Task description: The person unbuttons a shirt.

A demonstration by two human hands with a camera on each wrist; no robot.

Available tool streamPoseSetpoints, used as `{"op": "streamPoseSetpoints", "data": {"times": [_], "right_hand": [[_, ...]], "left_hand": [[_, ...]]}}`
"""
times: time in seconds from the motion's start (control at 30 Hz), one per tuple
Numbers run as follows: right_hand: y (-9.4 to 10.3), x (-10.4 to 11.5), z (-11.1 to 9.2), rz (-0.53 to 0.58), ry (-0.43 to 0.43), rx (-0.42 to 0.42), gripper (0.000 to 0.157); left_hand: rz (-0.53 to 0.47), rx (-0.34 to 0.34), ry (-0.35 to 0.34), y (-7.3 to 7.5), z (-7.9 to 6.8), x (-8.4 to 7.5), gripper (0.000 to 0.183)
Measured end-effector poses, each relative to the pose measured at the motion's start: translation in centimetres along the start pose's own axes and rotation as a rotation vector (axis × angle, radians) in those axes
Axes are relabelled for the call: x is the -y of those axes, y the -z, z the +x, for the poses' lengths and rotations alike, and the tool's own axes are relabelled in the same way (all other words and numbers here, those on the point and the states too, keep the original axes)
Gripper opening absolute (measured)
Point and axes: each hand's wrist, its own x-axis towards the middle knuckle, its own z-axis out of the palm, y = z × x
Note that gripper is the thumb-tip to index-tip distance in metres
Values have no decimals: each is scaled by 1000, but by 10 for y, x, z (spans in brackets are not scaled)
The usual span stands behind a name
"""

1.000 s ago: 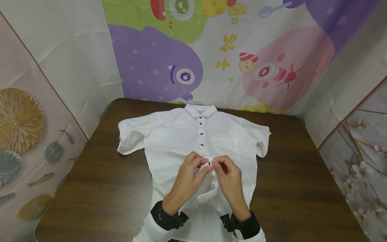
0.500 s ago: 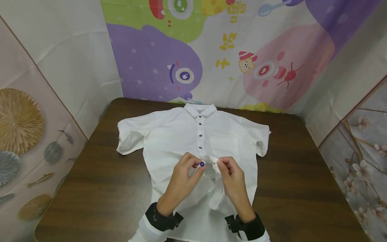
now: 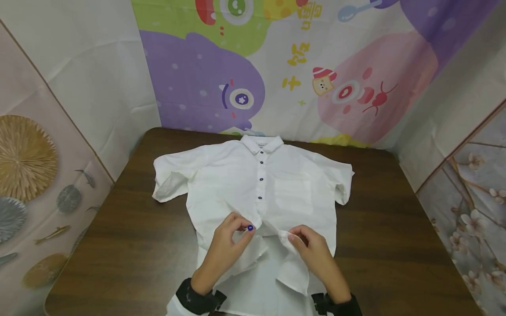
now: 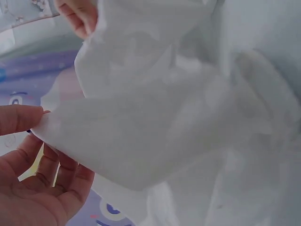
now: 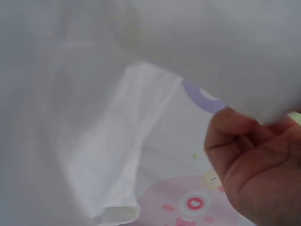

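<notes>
A white short-sleeved shirt lies front up, collar at the far side, with several dark buttons down its upper placket. Low on the shirt, my left hand pinches the left front edge at a dark blue button. To its right, my right hand pinches the right front edge, lifting that panel. The two edges stand apart, showing the inside of the shirt's back between them. In the left wrist view, thumb and fingertips hold the cloth. Cloth partly hides the right fingertips in the right wrist view.
Under the shirt is a dark brown wooden table. A curtain with cartoon monsters hangs behind its far edge. Patterned panels stand at both sides. Black straps circle the wrists.
A second ago both hands were together at the button. They have since moved apart and nearer to me, parting the front edges; the button now shows only in the left hand.
</notes>
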Motion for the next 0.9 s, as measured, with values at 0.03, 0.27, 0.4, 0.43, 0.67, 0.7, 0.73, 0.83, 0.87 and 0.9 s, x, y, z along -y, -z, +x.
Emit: {"op": "streamPoseSetpoints", "data": {"times": [0.03, 0.27, 0.4, 0.43, 0.67, 0.7, 0.73, 0.83, 0.87, 0.9], "right_hand": [[-2, -3, -1, -17, 1, 19, 11], [-13, -16, -7, -143, -7, 132, 10], [-16, -12, -6, -120, 30, 147, 22], [-16, -10, -5, -100, 38, 143, 23], [-35, 18, 13, -125, 60, 98, 33], [-39, 21, 16, -165, 75, 89, 31], [-44, 23, 18, -208, 89, 81, 30], [-56, 25, 25, -343, 120, 41, 24], [-58, 25, 27, -389, 130, 29, 20], [-61, 25, 28, -433, 139, 19, 17]], "left_hand": [[-3, -2, 1, -1, -2, 2, 3], [-50, -31, -19, -9, -16, 12, 10], [-46, -31, -50, -12, -23, 15, 13], [-43, -26, -48, -13, -24, 15, 13], [4, 22, -102, -16, -33, 20, 13], [11, 32, -111, -17, -34, 21, 13], [15, 43, -112, -17, -34, 22, 13], [26, 74, -107, -17, -36, 23, 12], [24, 82, -101, -17, -36, 23, 12], [27, 90, -96, -17, -36, 23, 11]]}}
